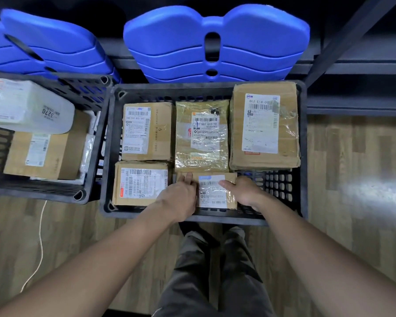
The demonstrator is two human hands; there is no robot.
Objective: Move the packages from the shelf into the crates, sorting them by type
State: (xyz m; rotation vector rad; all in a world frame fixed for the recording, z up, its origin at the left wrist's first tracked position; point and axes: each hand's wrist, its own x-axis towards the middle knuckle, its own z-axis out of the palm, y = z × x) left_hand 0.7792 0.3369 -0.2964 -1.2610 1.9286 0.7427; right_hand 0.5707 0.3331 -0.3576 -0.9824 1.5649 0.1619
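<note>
A small cardboard package (212, 191) with a white label lies at the near edge of the black crate (303, 156) in front of me. My left hand (181, 197) grips its left side and my right hand (242, 191) grips its right side. Several other cardboard boxes fill the same crate: one at the near left (140, 186), one at the far left (146, 131), a taped one in the middle (201, 136) and a large one at the far right (264, 126).
A second black crate (55, 191) on the left holds a white plastic-wrapped package (25, 106) and a cardboard box (46, 154). Blue plastic seats (215, 42) stand behind the crates, under the dark shelf frame (357, 65). A white cord (40, 243) lies on the wooden floor.
</note>
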